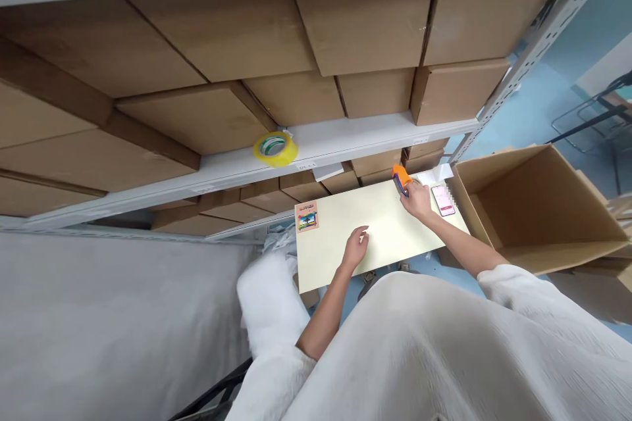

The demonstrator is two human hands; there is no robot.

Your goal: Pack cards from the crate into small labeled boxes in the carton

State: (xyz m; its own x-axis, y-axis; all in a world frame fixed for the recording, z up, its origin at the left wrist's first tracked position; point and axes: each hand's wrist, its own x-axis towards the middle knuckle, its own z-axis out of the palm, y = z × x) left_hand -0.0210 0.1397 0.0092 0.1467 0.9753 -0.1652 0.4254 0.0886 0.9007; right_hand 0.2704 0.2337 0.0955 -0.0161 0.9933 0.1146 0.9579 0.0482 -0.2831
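My right hand [419, 200] is at the far right part of a pale tabletop [336, 256], its fingers closed on an orange tape dispenser [401, 175]. Over the middle of the table, my left hand [356, 247] is empty, with its fingers loosely curved and apart. A small flat brown pack with a tree picture [307, 218] lies at the table's left end. Just right of my right hand is a phone [443, 200] with a lit screen, partly blurred out.
Shelves [345, 133] full of cardboard boxes [365, 20] rise behind the table, and a yellow tape roll [275, 148] sits on a shelf edge. A large open carton [538, 204] stands at right. White wrapping material [271, 302] is at left, beside a grey wall [113, 322].
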